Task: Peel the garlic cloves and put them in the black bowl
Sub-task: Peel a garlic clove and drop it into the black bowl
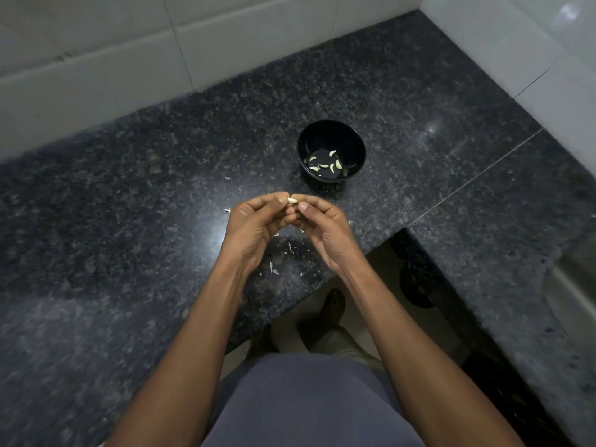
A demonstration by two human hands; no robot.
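A dark speckled granite countertop (135, 195) fills an L-shaped corner against white tiled walls (96, 59), a seam running across its right-hand section. A black bowl (332, 137) stands on the stone toward one o'clock from centre, several peeled garlic cloves (337, 163) inside. Pale scraps of garlic skin (273, 268) lie scattered on the surface near the front edge, around six o'clock of the bowl.

Dark speckled granite counter (129, 204) — L-shaped, seam at right; white tiled wall (96, 59) behind; pale floor (380, 269) below; dark round floor drain (416, 285).
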